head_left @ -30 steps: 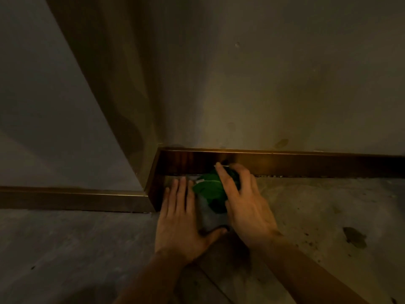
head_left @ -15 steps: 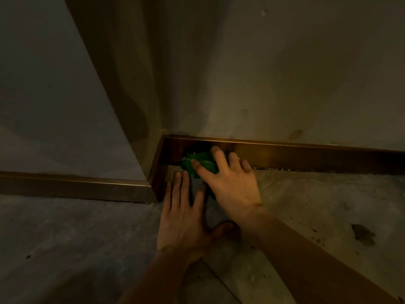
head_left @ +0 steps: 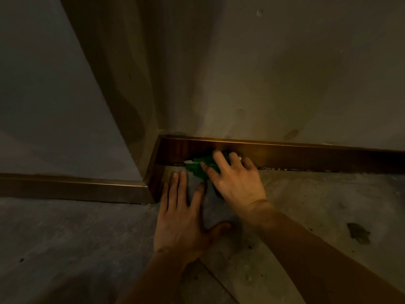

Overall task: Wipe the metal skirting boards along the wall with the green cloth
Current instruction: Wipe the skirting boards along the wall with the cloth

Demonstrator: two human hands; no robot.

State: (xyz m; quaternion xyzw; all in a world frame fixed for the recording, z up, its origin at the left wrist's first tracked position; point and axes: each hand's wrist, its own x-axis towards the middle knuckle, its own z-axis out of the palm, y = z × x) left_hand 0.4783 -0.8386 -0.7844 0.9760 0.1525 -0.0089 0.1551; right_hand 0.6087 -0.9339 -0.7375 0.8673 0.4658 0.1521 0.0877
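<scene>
Your right hand presses the bunched green cloth against the metal skirting board, just beside the inner corner. Keep your fingers flat and the pressure even, sliding along the board. Your left hand lies open, braced on the floor.

You see a green cloth, bronze-brown metal skirting boards, a grey-beige wall, and a mottled grey floor.
</scene>
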